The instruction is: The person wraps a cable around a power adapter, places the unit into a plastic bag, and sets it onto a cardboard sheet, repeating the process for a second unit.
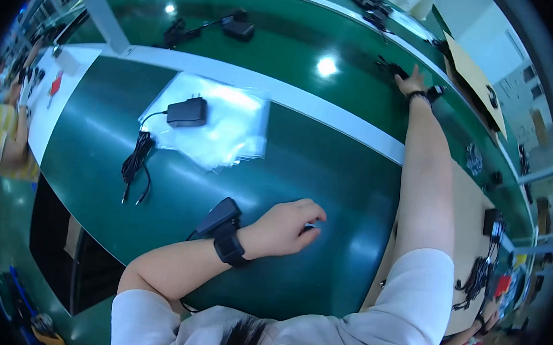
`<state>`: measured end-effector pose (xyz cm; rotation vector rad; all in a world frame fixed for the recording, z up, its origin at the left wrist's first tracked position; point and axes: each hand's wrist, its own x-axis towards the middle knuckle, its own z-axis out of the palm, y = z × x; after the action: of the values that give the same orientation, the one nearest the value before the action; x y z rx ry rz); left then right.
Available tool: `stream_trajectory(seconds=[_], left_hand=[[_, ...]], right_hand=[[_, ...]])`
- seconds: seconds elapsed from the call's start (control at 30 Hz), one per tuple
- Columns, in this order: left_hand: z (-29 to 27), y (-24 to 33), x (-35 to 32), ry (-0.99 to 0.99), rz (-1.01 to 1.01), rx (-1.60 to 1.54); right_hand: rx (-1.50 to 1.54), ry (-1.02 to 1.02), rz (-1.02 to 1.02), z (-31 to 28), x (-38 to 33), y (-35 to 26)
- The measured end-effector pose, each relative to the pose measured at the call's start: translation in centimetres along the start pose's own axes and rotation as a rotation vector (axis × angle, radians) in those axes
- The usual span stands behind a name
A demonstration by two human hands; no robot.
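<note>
Overhead head-cam view, person in white short sleeves at a dark green worktable [346,184]. L hand [279,229] is just above or on the tabletop near centre, palm side down, fingers bent, w/ a narrow gap betw. thumb & index; a small pale spot shows in that gap, too small to ID. Black watch [228,245] on L wrist. Right behind it, a black adapter [219,216] lies tilted, its cord running off under the forearm. R arm is stretched fwd, past a white rail [337,133], to a second green surface [279,38]. R hand [411,84] is there, fingers spread fairly wide, at the end of a black cord bundle [390,66]; can't tell if they grip it. Dark band on R wrist; a small black block [435,92] sits just beside it. On the table, upper L of L hand: another black adapter [187,112], prongs up, resting on a stack of clear plastic bags [235,121]; its coiled cord [136,159] hangs off the bags onto the green, plug tips toward the person. More black adapters [238,29] lie on the far surface, upper L. At R, cardboard [465,205] w/ tangled black cords [474,282]. Co-workers: yellow-striped top far L, red top lower R.
</note>
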<state>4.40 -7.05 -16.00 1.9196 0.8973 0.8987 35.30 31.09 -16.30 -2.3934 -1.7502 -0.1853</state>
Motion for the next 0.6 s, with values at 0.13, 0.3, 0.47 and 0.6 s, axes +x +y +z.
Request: stream_trajectory(seconds=[0.13,0.3,0.47,0.6], left_hand=[[0.5,-0.3,-0.1,0.002,0.055,0.061],[0.8,-1.5,0.0,0.070,0.059,0.117],[-1.9,-0.9,2.9,0.178,0.058,-0.109],[-7.4,4.2,5.8,0.119,-0.178,-1.184]], right_hand=[[0.020,-0.053,-0.001,0.5,-1.0,1.2],[0.494,-0.457,-0.376,-6.5,-5.9,-4.9],[1.222,-0.361,-0.739,-20.0,-12.7,-6.4],[1.636,-0.691,-1.103,-24.4,-19.7,-6.1]])
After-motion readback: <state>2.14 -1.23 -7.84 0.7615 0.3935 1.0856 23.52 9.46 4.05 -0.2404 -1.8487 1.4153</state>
